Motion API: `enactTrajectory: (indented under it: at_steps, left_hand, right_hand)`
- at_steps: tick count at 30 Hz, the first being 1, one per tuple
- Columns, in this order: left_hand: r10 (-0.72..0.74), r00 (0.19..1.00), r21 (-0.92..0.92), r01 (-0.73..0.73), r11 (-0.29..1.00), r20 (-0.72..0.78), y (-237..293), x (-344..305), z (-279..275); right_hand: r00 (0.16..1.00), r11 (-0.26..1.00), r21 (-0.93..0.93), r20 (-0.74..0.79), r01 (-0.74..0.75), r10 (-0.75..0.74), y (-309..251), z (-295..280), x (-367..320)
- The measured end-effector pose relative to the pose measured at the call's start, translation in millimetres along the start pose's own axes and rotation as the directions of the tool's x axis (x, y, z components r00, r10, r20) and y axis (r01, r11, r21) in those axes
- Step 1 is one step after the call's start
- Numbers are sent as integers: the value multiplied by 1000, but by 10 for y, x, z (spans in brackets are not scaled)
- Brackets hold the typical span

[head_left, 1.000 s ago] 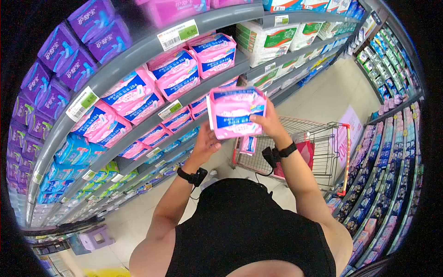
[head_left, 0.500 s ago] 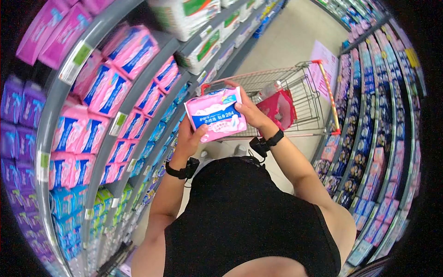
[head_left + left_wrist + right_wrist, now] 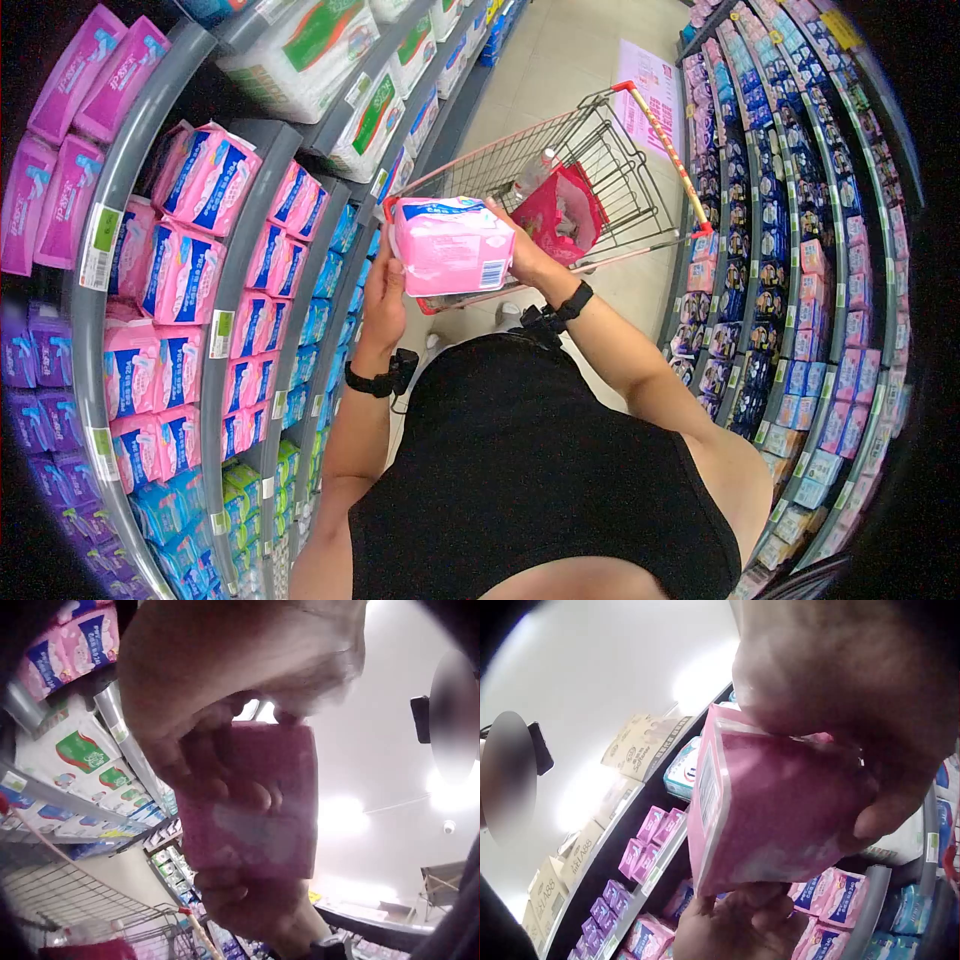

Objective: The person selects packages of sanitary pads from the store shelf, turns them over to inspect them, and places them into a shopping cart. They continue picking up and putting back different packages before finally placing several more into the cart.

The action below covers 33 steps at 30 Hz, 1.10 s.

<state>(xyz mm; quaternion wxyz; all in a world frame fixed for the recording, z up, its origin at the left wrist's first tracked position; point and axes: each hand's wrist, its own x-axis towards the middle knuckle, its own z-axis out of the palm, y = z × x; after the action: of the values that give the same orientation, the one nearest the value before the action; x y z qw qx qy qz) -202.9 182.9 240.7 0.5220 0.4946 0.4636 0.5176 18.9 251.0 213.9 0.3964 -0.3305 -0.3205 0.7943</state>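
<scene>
Both hands hold a pink pack of sanitary pads (image 3: 455, 248) in front of the chest, its barcode side turned up. My left hand (image 3: 383, 300) grips the left end, and in the left wrist view its fingers (image 3: 247, 793) lie curled over the pack's underside. At the opposite end my right hand (image 3: 522, 252) holds on, partly hidden behind the pack in the head view. In the right wrist view the right hand (image 3: 847, 697) wraps its edge, with the left hand (image 3: 739, 926) below.
A shopping cart (image 3: 625, 215) stands just beyond the hands, with a red bag (image 3: 563, 215) and a clear bottle (image 3: 535, 170) inside. Similar pink packs (image 3: 185, 275) fill the left shelf, beside large white packs (image 3: 305, 55). More stocked shelves (image 3: 770, 250) line the right.
The pack has come away from the left shelf, and turned from its printed front to the barcode side. The left hand has taken hold of it. The view has swung toward the cart.
</scene>
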Motion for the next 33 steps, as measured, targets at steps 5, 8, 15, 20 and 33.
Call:
enactTrajectory:
  at_steps: [5, 8, 15, 20, 33]
  left_hand:
    - [207, 978, -120, -207, 971, -12, 21, 67, 38]
    - [375, 927, 265, -357, 896, -20, 88, 100, 72]
    - [460, 877, 376, -475, 796, 136, 159, 86, -63]
    - [533, 814, 309, -581, 753, 231, 354, 63, 148]
    - [437, 892, 76, -447, 891, 118, 67, 78, 147]
  right_hand:
    - [982, 981, -54, 26, -187, 188, -101, 187, -132]
    - [951, 969, -94, 190, -228, 242, 32, 74, -105]
    - [883, 905, -294, 267, -306, 385, 199, -98, -137]
    - [885, 847, -497, 287, -189, 366, 73, -63, -235]
    - [854, 738, -525, 504, 423, -132, -372, -19, -249]
